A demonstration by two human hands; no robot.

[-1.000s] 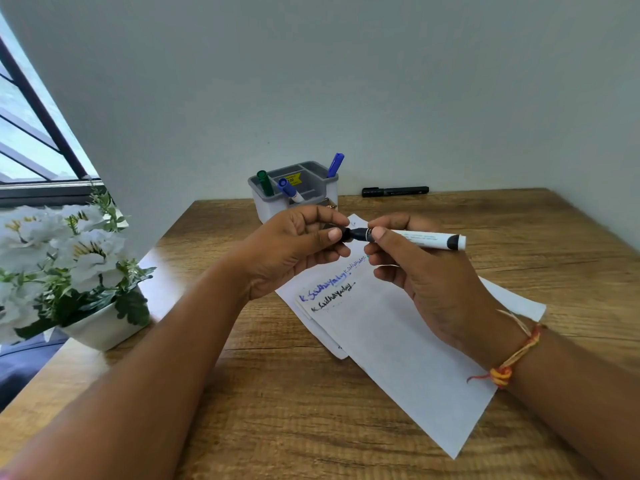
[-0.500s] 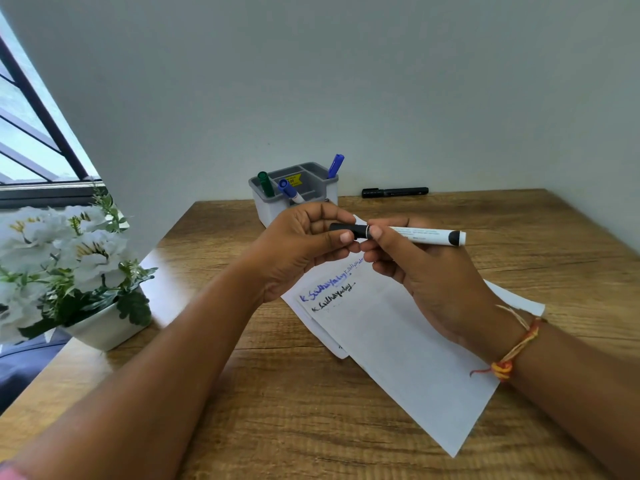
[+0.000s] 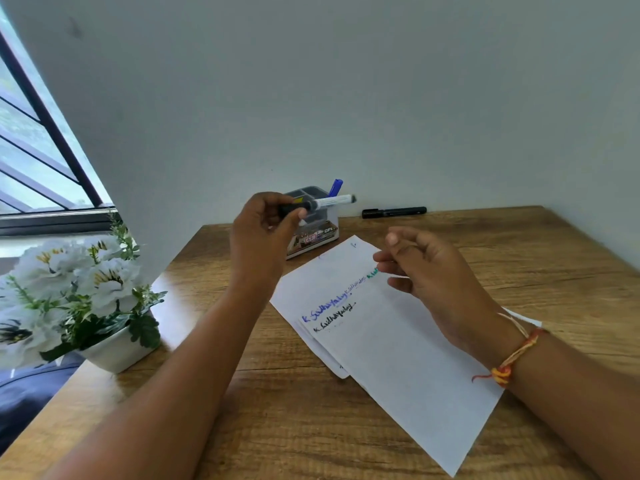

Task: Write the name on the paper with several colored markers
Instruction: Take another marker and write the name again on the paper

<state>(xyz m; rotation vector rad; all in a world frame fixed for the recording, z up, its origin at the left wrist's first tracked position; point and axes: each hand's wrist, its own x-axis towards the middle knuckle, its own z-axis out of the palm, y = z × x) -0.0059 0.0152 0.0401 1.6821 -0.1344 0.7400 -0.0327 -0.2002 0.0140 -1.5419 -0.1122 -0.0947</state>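
Note:
My left hand (image 3: 261,233) grips the capped end of a white marker with black ends (image 3: 329,201), held level in the air in front of the grey marker holder (image 3: 317,233). My right hand (image 3: 429,271) hovers over the white paper (image 3: 398,344) with fingers loosely curled and nothing in it. The paper lies slanted on the wooden table and carries a name written in blue, in black and in green. A blue marker (image 3: 336,187) stands in the holder.
A black marker (image 3: 394,212) lies on the table by the back wall. A white pot of white flowers (image 3: 79,299) stands at the table's left edge. A second sheet peeks out under the paper. A window is at the far left.
My right hand let go of the marker and dropped toward the paper. My left hand carried the marker up and back toward the holder. The view tilted.

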